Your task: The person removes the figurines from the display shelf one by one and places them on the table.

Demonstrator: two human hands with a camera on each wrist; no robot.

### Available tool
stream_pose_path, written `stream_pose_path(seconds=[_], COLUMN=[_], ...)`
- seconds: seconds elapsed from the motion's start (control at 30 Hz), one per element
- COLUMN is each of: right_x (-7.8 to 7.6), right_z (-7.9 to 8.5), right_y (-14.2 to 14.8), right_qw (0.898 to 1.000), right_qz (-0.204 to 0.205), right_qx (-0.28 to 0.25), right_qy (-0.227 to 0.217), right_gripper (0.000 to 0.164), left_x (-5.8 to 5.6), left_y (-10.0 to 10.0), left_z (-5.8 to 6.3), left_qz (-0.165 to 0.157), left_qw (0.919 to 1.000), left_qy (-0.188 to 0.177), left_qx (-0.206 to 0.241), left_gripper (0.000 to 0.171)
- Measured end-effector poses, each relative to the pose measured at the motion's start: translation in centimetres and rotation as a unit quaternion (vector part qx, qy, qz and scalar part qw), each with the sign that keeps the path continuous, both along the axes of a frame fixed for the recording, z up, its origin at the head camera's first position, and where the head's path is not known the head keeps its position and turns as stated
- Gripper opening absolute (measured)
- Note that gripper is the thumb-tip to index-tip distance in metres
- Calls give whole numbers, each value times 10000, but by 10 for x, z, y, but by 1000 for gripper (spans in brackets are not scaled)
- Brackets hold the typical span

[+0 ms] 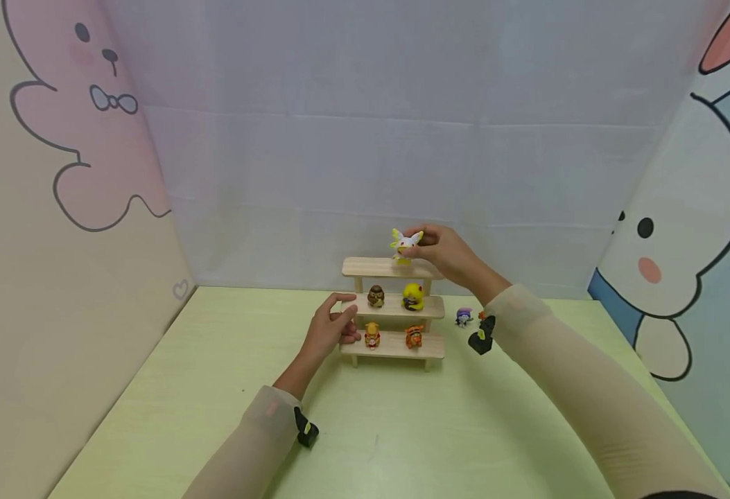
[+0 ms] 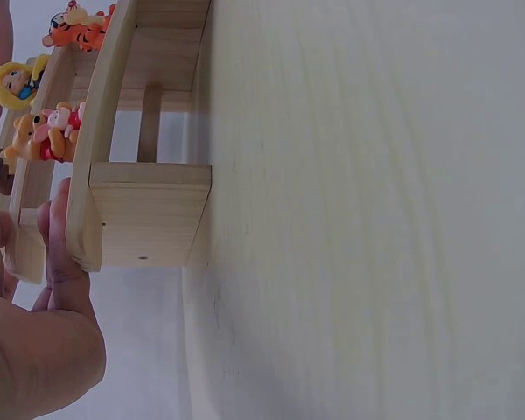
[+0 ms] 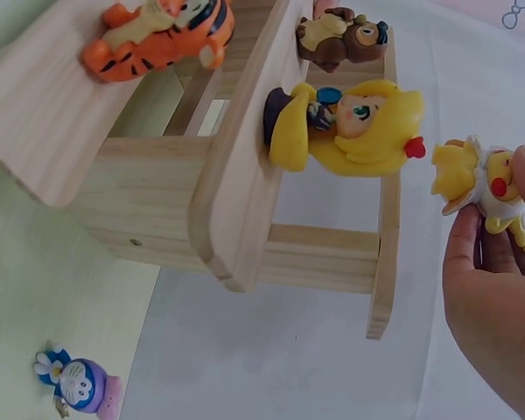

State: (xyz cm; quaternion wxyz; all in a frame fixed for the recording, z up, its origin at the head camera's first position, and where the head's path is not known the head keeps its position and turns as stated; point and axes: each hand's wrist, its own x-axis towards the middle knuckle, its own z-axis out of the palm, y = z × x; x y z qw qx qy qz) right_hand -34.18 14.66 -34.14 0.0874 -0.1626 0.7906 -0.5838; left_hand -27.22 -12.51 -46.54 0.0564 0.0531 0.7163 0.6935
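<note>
My right hand [image 1: 450,258] pinches a white and yellow winged figurine [image 1: 405,241] between thumb and fingers. In the right wrist view, the figurine's yellow base is just above the top tier of a three-tier wooden display shelf [image 1: 392,305]. My left hand [image 1: 328,328] holds the shelf's left end, its fingers at the edges of the lower and middle tiers. An owl figurine [image 1: 375,296] and a yellow-haired doll figurine [image 1: 412,297] stand on the middle tier. The bottom tier bears a bear figurine [image 1: 372,336] and an orange striped tiger figurine [image 1: 414,337].
To the right of the shelf, a blue and purple figurine [image 3: 79,383] stands on the pale table [image 1: 365,423]. A bit of something orange [image 1: 481,315] shows beside the right wrist's black camera [image 1: 482,337]. Behind the shelf hangs a white cloth [image 1: 265,194].
</note>
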Motion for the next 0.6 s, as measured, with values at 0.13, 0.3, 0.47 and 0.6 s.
stream_pose_path(seconds=[0.13,0.3,0.47,0.6], right_x=[2,5,7,7], right_z=[-2,-7,-11,-12], right_y=[9,20,31,41], right_qw=[9999,9995,9991,9992], right_qz=[60,55,101,107], right_qx=[-120,-257,-307,-297], right_qy=[-61,-184,-264,-245], right_gripper=[39,42,43,42], left_x=[10,13,3,-6], left_y=[2,2,0,0], left_z=[13,15,4,-10], left_qz=[-21,7,1,50], left_qw=[10000,10000,10000,10000], left_qy=[68,89,-5,20], left_qx=[38,37,-24,-19], left_gripper=[41,40,41,42])
